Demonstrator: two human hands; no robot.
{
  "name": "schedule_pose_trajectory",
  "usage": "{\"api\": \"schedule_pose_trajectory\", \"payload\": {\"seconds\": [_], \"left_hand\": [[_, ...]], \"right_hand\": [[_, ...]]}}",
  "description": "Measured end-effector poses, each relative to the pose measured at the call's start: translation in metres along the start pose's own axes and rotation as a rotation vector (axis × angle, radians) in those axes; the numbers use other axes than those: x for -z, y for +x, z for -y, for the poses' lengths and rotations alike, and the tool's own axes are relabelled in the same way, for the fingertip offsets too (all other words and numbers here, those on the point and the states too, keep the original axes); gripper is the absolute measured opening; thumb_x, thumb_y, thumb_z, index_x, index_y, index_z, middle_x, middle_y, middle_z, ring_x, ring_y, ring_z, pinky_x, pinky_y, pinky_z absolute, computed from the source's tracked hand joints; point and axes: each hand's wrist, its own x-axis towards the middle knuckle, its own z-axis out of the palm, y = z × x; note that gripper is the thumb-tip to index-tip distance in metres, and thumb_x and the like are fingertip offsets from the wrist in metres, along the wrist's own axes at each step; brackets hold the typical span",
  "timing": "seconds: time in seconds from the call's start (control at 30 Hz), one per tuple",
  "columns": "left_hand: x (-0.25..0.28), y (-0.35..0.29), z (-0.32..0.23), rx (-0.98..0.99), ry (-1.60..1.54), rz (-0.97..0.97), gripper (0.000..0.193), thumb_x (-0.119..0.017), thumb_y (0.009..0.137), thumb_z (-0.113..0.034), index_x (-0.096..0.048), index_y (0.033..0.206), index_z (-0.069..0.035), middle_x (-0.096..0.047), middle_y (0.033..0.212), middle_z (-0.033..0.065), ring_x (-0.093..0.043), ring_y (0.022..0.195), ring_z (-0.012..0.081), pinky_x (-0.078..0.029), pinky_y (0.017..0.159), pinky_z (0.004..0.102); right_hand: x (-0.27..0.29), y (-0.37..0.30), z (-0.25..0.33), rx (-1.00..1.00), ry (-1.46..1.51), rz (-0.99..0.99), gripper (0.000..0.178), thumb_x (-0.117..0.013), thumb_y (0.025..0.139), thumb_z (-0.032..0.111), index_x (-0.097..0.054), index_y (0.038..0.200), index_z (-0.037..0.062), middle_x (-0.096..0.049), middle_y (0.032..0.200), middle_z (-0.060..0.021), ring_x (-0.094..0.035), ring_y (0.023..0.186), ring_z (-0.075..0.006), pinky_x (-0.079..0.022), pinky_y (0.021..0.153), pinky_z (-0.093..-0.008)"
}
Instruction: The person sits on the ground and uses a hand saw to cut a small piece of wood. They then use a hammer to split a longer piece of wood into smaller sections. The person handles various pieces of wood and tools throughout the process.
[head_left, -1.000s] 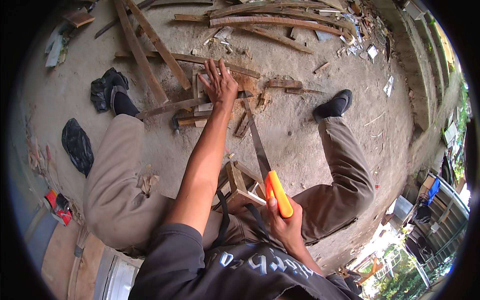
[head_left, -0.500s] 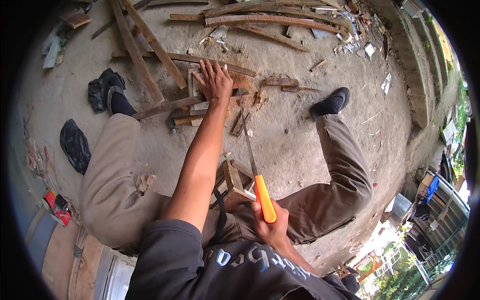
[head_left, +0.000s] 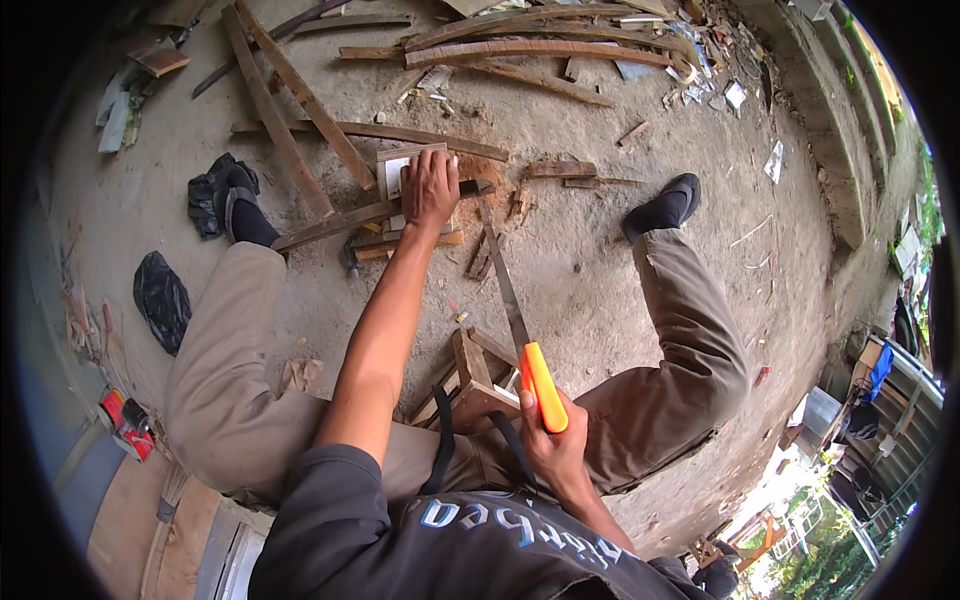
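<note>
My right hand [head_left: 558, 440] is wrapped round the orange handle of a handsaw [head_left: 542, 388]. The saw's long narrow blade points away from me, its tip close to the right end of a brown wooden strip [head_left: 345, 223]. My left hand [head_left: 430, 190] grips that strip near this end, fingers curled over it and pressing it onto a pale wooden block [head_left: 392, 172]. The hand hides part of both the strip and the block. A hammer [head_left: 375, 250] lies beside the block on the near side, partly hidden by my left wrist.
Long wooden strips [head_left: 540, 50] lie across the far ground, and others [head_left: 300, 90] cross at far left. Short offcuts [head_left: 560, 170] rest right of my left hand. A wooden frame [head_left: 470, 360] stands between my legs. Black plastic bags [head_left: 160, 300] lie left; concrete steps [head_left: 830, 130] rise at right.
My left hand has gone from fingers spread flat to curled round the strip. My right hand and the saw have shifted slightly right, with the handle a little farther from me.
</note>
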Motion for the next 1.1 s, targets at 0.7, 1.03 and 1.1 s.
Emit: {"api": "schedule_pose_trajectory", "payload": {"seconds": [0.7, 1.03, 1.1], "left_hand": [[-0.035, 0.009, 0.010, -0.050, 0.085, -0.072, 0.027, -0.045, 0.097, -0.030, -0.058, 0.094, -0.006, -0.066, 0.097, 0.0138, -0.061, 0.098, 0.0312, -0.046, 0.086, 0.0438], [-0.033, 0.002, 0.011, -0.213, 0.126, -0.183, 0.030, -0.042, 0.097, -0.032, -0.057, 0.092, -0.007, -0.062, 0.092, 0.0112, -0.059, 0.090, 0.0280, -0.043, 0.077, 0.0422], [-0.027, -0.004, 0.008, -0.261, 0.114, -0.155, 0.035, -0.042, 0.096, -0.036, -0.059, 0.091, -0.006, -0.062, 0.091, 0.0106, -0.059, 0.090, 0.0271, -0.041, 0.076, 0.0413]], "right_hand": [[-0.006, 0.015, 0.021, 0.131, -0.077, 0.046, 0.024, -0.062, 0.094, 0.017, -0.060, 0.084, -0.0042, -0.052, 0.058, -0.0004, -0.043, 0.054, -0.0064, -0.037, 0.049, -0.0245], [0.014, 0.025, -0.001, -0.003, 0.102, -0.094, 0.024, -0.065, 0.094, 0.018, -0.062, 0.087, -0.0042, -0.051, 0.058, -0.0026, -0.044, 0.055, -0.0054, -0.036, 0.049, -0.0251], [0.007, 0.026, -0.007, 0.006, 0.073, -0.108, 0.023, -0.065, 0.093, 0.018, -0.062, 0.086, -0.0040, -0.050, 0.057, -0.0026, -0.043, 0.054, -0.0055, -0.036, 0.048, -0.0257]]}}
